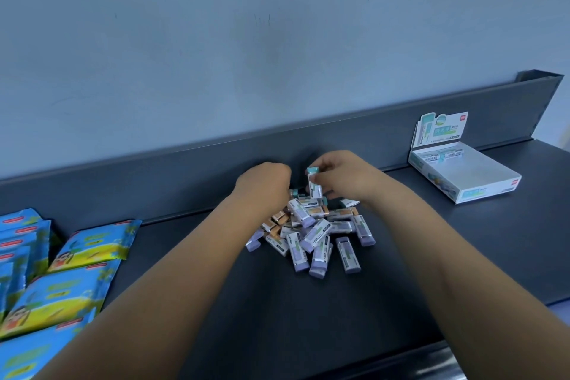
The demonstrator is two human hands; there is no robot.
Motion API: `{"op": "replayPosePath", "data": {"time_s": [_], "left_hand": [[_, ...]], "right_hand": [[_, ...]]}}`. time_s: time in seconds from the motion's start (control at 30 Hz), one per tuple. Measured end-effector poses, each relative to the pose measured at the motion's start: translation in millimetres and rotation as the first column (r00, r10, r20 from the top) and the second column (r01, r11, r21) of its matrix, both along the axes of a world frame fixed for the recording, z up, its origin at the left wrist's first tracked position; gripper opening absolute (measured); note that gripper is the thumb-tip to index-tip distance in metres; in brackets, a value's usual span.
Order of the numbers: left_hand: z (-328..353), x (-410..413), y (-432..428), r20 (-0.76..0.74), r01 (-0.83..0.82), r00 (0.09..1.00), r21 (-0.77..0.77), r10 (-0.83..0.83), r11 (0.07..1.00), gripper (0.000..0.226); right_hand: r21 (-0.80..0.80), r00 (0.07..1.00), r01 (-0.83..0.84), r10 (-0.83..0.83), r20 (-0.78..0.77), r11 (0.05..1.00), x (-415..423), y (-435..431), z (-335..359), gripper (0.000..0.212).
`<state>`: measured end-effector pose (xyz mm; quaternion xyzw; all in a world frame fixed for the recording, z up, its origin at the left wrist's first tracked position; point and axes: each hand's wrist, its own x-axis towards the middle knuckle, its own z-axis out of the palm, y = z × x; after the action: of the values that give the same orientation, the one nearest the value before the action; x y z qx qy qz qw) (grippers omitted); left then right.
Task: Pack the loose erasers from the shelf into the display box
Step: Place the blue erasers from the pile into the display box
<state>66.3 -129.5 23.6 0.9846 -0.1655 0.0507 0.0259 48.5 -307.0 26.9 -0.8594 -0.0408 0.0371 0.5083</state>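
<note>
**Current state.** The right hand [342, 176] pinches one white-sleeved rectangular eraser with a teal end [314, 183] between thumb and fingers. It holds the eraser upright just above the far edge of the heap of loose purple, orange and teal erasers [317, 234], which lies mid-way along the dark grey shelf [277, 302]. The left hand [265, 182] sits at the far left of the heap with its fingers curled under; whether they grasp anything cannot be told. The white cardboard display box [481, 191] stands open at the far right, well apart from the heap. A short row of packed erasers [444, 155] lies along its far wall.

**Recommended procedure.**
1. Carry the held eraser right to the box, lifting the forearm clear of the heap so nothing scatters toward the near edge.
2. Turn the eraser flat, matching the lie of the packed row.
3. Seat it touching its neighbour, so the rows stay tight.
4. Leave the blue-and-yellow packets [83, 250] at the left untouched.
</note>
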Motion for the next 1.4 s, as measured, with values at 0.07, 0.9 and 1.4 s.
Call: {"op": "replayPosePath", "data": {"time_s": [0.07,0.9,1.4], "left_hand": [[2,0,2,-0.004,0.001,1.0,-0.024,-0.001,1.0,0.011],[18,-39,-83,-0.193,-0.172,0.981,-0.842,0.013,0.511,0.015],[8,-63,-176,-0.156,-0.205,0.977,-0.868,0.144,0.452,0.029]], "right_hand": [[0.018,1.0,0.011,-0.011,0.006,1.0,-3,1,0,0.01],[0.212,0.989,0.148,-0.15,-0.006,0.966,-29,-101,10,0.02],[-0.148,0.993,0.029,-0.011,0.121,0.989,-24,-194,14,0.022]]}}
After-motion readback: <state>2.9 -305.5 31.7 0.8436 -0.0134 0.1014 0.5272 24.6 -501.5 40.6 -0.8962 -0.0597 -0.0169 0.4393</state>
